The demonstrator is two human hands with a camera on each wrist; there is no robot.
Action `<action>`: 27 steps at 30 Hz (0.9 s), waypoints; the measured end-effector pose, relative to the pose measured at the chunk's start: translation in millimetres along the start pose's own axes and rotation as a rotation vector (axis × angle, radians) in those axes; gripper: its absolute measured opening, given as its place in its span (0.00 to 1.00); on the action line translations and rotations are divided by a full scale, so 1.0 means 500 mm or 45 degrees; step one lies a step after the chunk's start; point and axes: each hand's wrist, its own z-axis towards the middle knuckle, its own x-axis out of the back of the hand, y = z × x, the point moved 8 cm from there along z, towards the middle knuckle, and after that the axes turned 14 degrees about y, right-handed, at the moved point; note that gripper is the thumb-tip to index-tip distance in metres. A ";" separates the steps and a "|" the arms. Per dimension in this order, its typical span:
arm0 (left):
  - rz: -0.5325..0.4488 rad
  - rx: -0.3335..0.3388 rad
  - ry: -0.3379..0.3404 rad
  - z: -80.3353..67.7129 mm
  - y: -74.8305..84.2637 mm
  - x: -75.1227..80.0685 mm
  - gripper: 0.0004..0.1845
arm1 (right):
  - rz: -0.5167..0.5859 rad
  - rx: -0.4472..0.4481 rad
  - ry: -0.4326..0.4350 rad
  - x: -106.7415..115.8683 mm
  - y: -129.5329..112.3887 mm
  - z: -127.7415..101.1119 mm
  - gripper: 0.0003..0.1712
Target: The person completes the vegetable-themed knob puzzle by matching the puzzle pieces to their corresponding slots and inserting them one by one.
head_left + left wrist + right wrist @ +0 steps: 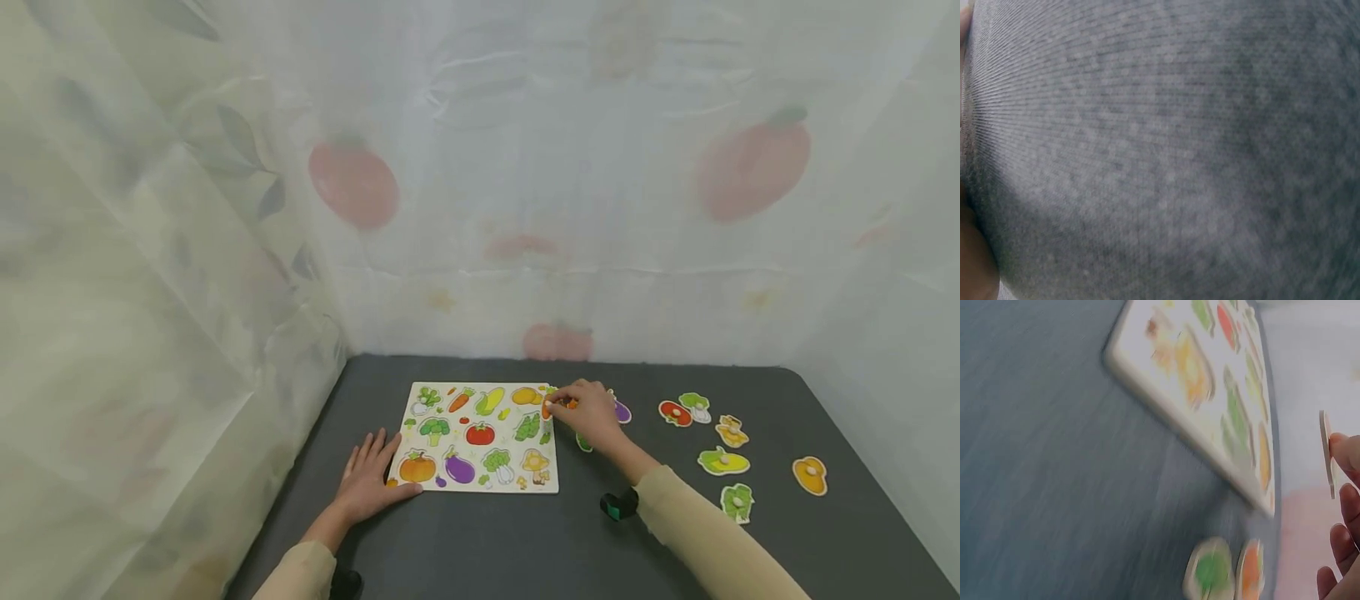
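A white vegetable puzzle board (480, 482) lies on the dark table, printed with a pumpkin, eggplant, tomato and several other vegetables. My left hand (367, 479) rests at its near left corner, fingers spread and thumb along the front edge. Above the board's far right corner, my right hand (588, 412) pinches a thin carrot puzzle piece (547, 408), orange with a bit of green. The right wrist view shows this piece (1327, 453) edge-on, between thumb and fingertips. Grey ribbed cloth fills the left wrist view, hiding most of the left hand.
Loose pieces lie right of the board: an eggplant (622, 412), tomato (675, 413), bok choy (695, 407), mushroom (731, 432), corn (723, 462), a leafy green piece (737, 502) and a yellow-orange piece (810, 476). A green piece (1211, 572) and an orange piece (1250, 575) lie beside the board. Curtains surround the table.
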 end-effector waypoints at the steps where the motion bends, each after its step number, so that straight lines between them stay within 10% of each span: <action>1: -0.005 -0.003 0.008 0.000 0.001 0.001 0.62 | 0.007 0.001 -0.004 -0.013 -0.011 0.006 0.09; 27: -0.089 -0.048 0.086 -0.002 -0.004 -0.006 0.61 | -0.036 -0.201 -0.015 -0.259 -0.136 0.057 0.05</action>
